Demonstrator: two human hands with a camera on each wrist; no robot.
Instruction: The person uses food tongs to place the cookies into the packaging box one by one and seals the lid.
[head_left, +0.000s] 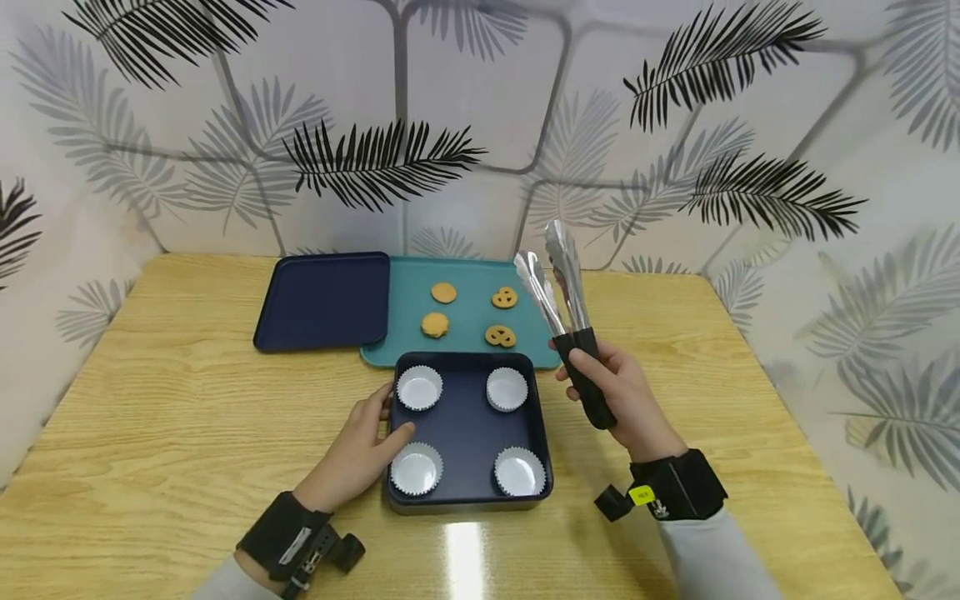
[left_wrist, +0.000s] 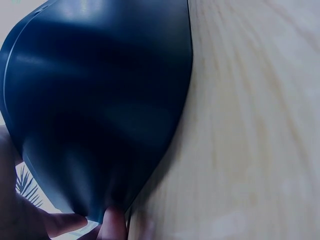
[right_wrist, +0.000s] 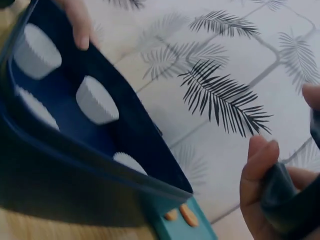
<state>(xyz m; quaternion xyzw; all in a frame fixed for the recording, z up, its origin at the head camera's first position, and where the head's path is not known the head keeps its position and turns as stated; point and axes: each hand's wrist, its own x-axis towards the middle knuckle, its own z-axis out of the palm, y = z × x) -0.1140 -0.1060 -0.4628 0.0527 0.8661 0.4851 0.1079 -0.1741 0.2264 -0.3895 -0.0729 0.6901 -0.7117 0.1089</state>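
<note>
My right hand (head_left: pixel 622 392) grips the black handles of metal tongs (head_left: pixel 573 333), raised above the table. The tips of the tongs are spread and point away, with nothing between them. At the left side of a dark blue baking pan (head_left: pixel 468 429), my left hand (head_left: pixel 367 446) holds the wall, its thumb over the rim and fingers outside. White fluted paper cups (head_left: pixel 520 472) stand in the pan's corners. Behind the pan, a teal tray (head_left: pixel 468 275) carries two pretzel-shaped cookies (head_left: pixel 500 336), a round cookie (head_left: pixel 443 292) and a bumpy-edged cookie (head_left: pixel 435 325).
A dark blue flat tray (head_left: pixel 322 300) lies at the back left, overlapping the teal tray's left end. The wooden table (head_left: pixel 187 433) ends at a leaf-patterned wall (head_left: pixel 480 108).
</note>
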